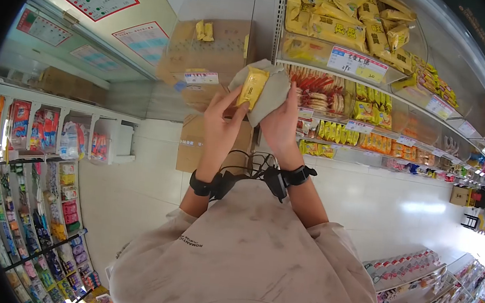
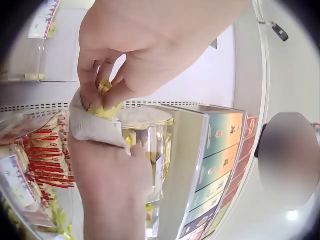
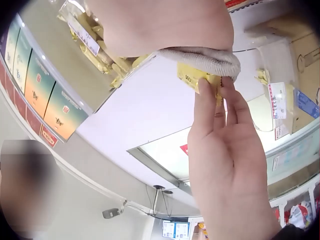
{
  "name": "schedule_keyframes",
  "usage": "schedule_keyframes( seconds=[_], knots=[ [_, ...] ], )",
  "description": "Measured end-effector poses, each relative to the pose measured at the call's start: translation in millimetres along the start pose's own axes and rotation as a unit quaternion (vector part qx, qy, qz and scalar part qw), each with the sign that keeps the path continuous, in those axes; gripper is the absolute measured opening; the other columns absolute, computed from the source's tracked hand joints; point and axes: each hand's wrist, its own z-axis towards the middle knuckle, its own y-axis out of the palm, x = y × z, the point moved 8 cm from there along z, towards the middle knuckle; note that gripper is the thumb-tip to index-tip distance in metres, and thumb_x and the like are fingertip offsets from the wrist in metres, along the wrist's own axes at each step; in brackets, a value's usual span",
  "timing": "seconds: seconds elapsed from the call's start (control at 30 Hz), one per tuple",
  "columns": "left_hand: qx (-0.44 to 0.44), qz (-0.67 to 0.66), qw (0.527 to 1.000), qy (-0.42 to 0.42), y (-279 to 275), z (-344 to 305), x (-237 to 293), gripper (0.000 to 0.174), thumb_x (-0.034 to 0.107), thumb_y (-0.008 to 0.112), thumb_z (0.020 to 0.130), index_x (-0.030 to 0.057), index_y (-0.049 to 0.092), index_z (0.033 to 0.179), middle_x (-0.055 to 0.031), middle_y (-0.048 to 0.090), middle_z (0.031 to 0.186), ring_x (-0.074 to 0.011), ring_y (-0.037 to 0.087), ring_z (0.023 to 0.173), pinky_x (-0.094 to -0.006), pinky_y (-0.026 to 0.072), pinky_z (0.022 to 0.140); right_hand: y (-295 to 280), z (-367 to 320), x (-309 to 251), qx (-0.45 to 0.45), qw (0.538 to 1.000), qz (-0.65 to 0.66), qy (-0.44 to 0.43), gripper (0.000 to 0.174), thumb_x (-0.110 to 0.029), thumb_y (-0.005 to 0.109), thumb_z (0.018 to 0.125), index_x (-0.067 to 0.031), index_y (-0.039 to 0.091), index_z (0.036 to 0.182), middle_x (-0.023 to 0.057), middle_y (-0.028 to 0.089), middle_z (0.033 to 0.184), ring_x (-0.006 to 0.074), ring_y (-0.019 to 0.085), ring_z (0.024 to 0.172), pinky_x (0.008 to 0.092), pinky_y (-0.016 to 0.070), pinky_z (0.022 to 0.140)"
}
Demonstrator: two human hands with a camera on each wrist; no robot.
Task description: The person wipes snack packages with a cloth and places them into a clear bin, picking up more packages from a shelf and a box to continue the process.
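Note:
Between thumb and fingers, my left hand (image 1: 226, 114) pinches a yellow snack packet (image 1: 254, 86) by its lower end. My right hand (image 1: 281, 123) holds a folded light-grey cloth (image 1: 274, 94) behind and beside the packet. In the left wrist view, the cloth (image 2: 97, 127) covers most of the right hand's fingers, and the packet (image 2: 106, 111) lies against it. Dark printing shows on the packet (image 3: 189, 77) in the right wrist view, where the left fingertips grip its edge.
Ahead stands a clear bin (image 1: 206, 47) with a few yellow packets (image 1: 205, 30) inside. To the right, shelves hold yellow packets (image 1: 338, 32), red-wrapped snacks (image 1: 319, 91) and price tags (image 1: 359, 63). A cardboard box (image 1: 195, 146) is below; hanging goods (image 1: 30, 206) line the left.

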Motion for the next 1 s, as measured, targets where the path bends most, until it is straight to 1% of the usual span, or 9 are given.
schedule_keyframes(
  seconds=[0.1,0.2,0.33,0.5,0.6,0.7,0.8,0.9,1.0],
  knots=[
    [0.006,0.084,0.995,0.050,-2,-13,14,0.041,-0.003,0.069,0.090,0.0005,0.065,0.131,-0.0117,0.058,0.097,-0.0186,0.066,0.081,-0.0281,0.0544,0.068,-5,-4,3,-0.017,0.987,-0.156,-0.039,0.040,-0.035,0.054,0.107,-0.0057,0.052,0.134,0.0035,0.063,0.121,0.0117,0.060,0.110,0.0300,0.0481,0.094],
    [0.000,0.103,0.991,0.080,1,-24,23,0.042,-0.001,0.071,0.089,0.0031,0.066,0.130,-0.0133,0.058,0.100,-0.0229,0.065,0.086,-0.0317,0.0542,0.070,6,-14,-3,-0.004,0.971,-0.219,-0.096,0.032,-0.023,0.062,0.103,-0.0051,0.056,0.129,0.0016,0.064,0.116,0.0095,0.060,0.106,0.0278,0.0480,0.091],
    [0.045,0.201,0.964,0.170,1,-35,40,0.050,-0.002,0.074,0.085,0.0062,0.064,0.134,-0.0116,0.060,0.109,-0.0258,0.063,0.099,-0.0357,0.0513,0.085,-2,-21,-6,0.033,0.966,-0.204,-0.158,0.026,-0.017,0.066,0.101,-0.0048,0.059,0.122,0.0008,0.065,0.112,0.0077,0.059,0.101,0.0256,0.0480,0.085],
    [0.061,0.175,0.954,0.236,1,-45,54,0.056,-0.005,0.076,0.081,0.0088,0.065,0.134,-0.0111,0.058,0.117,-0.0288,0.060,0.105,-0.0389,0.0504,0.088,6,-31,-4,0.023,0.937,-0.283,-0.206,0.020,-0.017,0.065,0.101,-0.0036,0.063,0.115,0.0004,0.066,0.105,0.0073,0.060,0.095,0.0252,0.0488,0.080],
    [0.081,0.189,0.945,0.256,-6,-48,48,0.054,-0.005,0.076,0.082,0.0072,0.065,0.133,-0.0117,0.058,0.119,-0.0275,0.060,0.105,-0.0376,0.0505,0.089,11,-38,-1,0.039,0.950,-0.247,-0.184,0.019,-0.018,0.064,0.102,-0.0025,0.064,0.113,-0.0001,0.067,0.102,0.0058,0.060,0.093,0.0250,0.0486,0.079],
    [0.112,0.192,0.939,0.262,-12,-51,46,0.050,-0.004,0.075,0.084,0.0041,0.065,0.132,-0.0125,0.059,0.119,-0.0265,0.060,0.105,-0.0363,0.0502,0.089,15,-43,3,0.051,0.975,-0.185,-0.115,0.026,-0.024,0.062,0.104,-0.0017,0.064,0.116,-0.0009,0.066,0.106,0.0042,0.058,0.095,0.0248,0.0475,0.080],
    [0.123,0.153,0.949,0.247,-19,-49,48,0.047,-0.003,0.073,0.086,0.0009,0.065,0.132,-0.0131,0.060,0.117,-0.0261,0.060,0.104,-0.0353,0.0498,0.090,13,-42,9,0.032,0.990,-0.123,-0.068,0.033,-0.025,0.059,0.105,-0.0045,0.057,0.131,0.0030,0.066,0.119,0.0117,0.063,0.107,0.0306,0.0509,0.091],
    [0.106,0.106,0.963,0.223,-20,-48,54,0.042,-0.002,0.072,0.088,-0.0004,0.066,0.130,-0.0135,0.061,0.114,-0.0258,0.061,0.102,-0.0340,0.0497,0.089,27,-52,21,0.010,0.955,-0.283,-0.084,0.038,-0.034,0.059,0.105,-0.0023,0.059,0.126,-0.0024,0.063,0.113,0.0044,0.055,0.100,0.0244,0.0454,0.086],
    [0.091,0.089,0.969,0.212,-23,-47,53,0.037,-0.001,0.070,0.091,-0.0010,0.067,0.127,-0.0128,0.061,0.111,-0.0250,0.062,0.100,-0.0331,0.0502,0.088,31,-59,23,0.016,0.956,-0.280,-0.087,0.037,-0.033,0.059,0.105,-0.0027,0.059,0.127,-0.0023,0.063,0.112,0.0045,0.055,0.100,0.0232,0.0450,0.087]
  ],
)
